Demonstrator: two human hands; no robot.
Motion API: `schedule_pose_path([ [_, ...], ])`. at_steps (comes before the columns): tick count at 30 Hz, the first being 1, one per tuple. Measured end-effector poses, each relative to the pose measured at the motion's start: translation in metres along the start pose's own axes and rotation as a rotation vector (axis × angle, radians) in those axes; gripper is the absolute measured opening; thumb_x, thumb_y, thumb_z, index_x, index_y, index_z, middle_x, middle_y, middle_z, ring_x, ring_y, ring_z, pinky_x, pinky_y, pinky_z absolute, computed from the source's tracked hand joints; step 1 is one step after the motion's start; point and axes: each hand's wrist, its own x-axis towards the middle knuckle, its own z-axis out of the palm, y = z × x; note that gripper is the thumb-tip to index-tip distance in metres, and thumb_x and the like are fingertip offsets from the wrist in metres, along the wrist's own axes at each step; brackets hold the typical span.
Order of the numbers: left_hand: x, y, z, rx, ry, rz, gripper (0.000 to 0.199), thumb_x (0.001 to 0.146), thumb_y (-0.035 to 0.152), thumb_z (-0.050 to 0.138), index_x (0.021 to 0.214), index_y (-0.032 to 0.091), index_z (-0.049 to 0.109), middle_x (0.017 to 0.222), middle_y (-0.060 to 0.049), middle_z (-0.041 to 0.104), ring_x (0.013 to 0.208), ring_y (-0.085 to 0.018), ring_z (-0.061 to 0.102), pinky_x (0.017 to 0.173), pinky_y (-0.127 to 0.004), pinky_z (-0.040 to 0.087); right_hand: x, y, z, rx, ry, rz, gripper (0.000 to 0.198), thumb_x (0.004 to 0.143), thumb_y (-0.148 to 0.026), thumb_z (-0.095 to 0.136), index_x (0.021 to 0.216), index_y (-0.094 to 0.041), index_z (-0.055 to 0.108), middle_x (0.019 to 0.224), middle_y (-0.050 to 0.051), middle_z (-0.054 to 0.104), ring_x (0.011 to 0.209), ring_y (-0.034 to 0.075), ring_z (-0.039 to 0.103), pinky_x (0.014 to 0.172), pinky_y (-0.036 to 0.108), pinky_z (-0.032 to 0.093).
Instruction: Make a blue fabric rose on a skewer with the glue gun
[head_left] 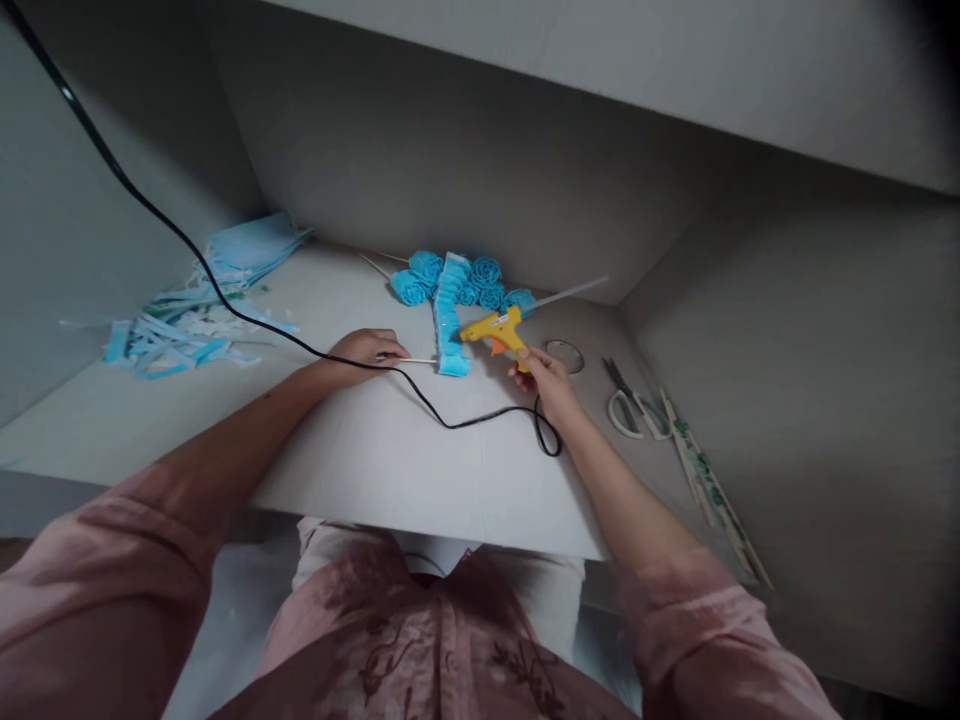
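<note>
My right hand [549, 383] is wrapped round the handle of a yellow glue gun [495, 328] with an orange trigger. A clear glue stick pokes out of its back, and its nozzle points left over a pleated blue strip [450, 310]. The strip lies lengthwise away from me on the table. My left hand [365, 350] pinches a thin wooden stick [417, 360], whose far end meets the strip's near end. Behind the strip sit several blue rolled flowers [487, 280], some on sticks.
A black cord [292, 342] hangs from the upper left, crosses my left hand and loops below my right. Cut scraps [180, 335] and a stack of blue sheets [259, 245] lie left. Scissors [634, 405], a tape ring [564, 355] and sticks [709, 470] lie right. Walls enclose the table.
</note>
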Motion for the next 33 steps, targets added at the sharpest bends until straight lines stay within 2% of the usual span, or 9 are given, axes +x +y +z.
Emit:
schedule_pose_path([
  [5,0.000,0.000,0.000,0.022,-0.001,-0.008,0.040,0.098,0.048,0.054,0.100,0.018,0.081,0.092,-0.008,0.072,0.081,-0.017,0.066,0.073,-0.023,0.047,0.000,0.000,0.002,-0.035,-0.012,-0.006,0.048,0.062,-0.063,0.085,0.082,-0.021,0.074,0.062,-0.001,0.067,0.050,0.008,0.048,0.041,0.020,0.030],
  [11,-0.001,-0.003,0.000,0.019,-0.008,-0.002,0.040,0.099,0.048,0.055,0.102,0.018,0.081,0.092,-0.008,0.073,0.082,-0.017,0.067,0.074,-0.023,0.047,0.000,-0.009,-0.005,0.090,0.038,0.018,0.048,0.061,-0.064,0.084,0.074,-0.020,0.068,0.063,-0.001,0.065,0.049,0.007,0.049,0.042,0.019,0.032],
  [19,0.000,-0.009,0.002,0.013,0.024,0.053,0.040,0.100,0.048,0.055,0.101,0.019,0.083,0.091,-0.008,0.074,0.080,-0.017,0.068,0.073,-0.023,0.048,0.001,-0.006,-0.004,-0.114,-0.004,0.027,0.045,0.063,-0.061,0.078,0.074,-0.019,0.068,0.056,-0.002,0.061,0.047,0.007,0.044,0.043,0.021,0.028],
  [25,-0.001,-0.011,0.003,0.004,0.023,0.047,0.038,0.100,0.047,0.057,0.102,0.019,0.083,0.090,-0.008,0.073,0.078,-0.016,0.067,0.070,-0.022,0.047,0.001,-0.010,-0.006,0.005,0.037,0.015,0.044,0.063,-0.060,0.078,0.070,-0.020,0.062,0.059,-0.002,0.060,0.047,0.007,0.044,0.044,0.022,0.029],
  [31,0.000,-0.010,0.001,0.006,0.003,0.033,0.038,0.098,0.047,0.058,0.105,0.018,0.082,0.091,-0.008,0.073,0.077,-0.016,0.066,0.070,-0.022,0.047,0.003,-0.003,-0.006,-0.072,0.018,0.064,0.044,0.062,-0.058,0.082,0.076,-0.019,0.067,0.057,-0.001,0.061,0.047,0.008,0.044,0.044,0.023,0.028],
  [33,0.000,-0.009,-0.001,0.006,0.004,0.024,0.037,0.096,0.046,0.059,0.107,0.018,0.081,0.090,-0.007,0.073,0.077,-0.016,0.065,0.069,-0.023,0.046,0.005,-0.004,-0.007,0.011,0.026,0.078,0.044,0.064,-0.058,0.083,0.076,-0.020,0.065,0.058,-0.002,0.061,0.048,0.008,0.044,0.044,0.023,0.029],
])
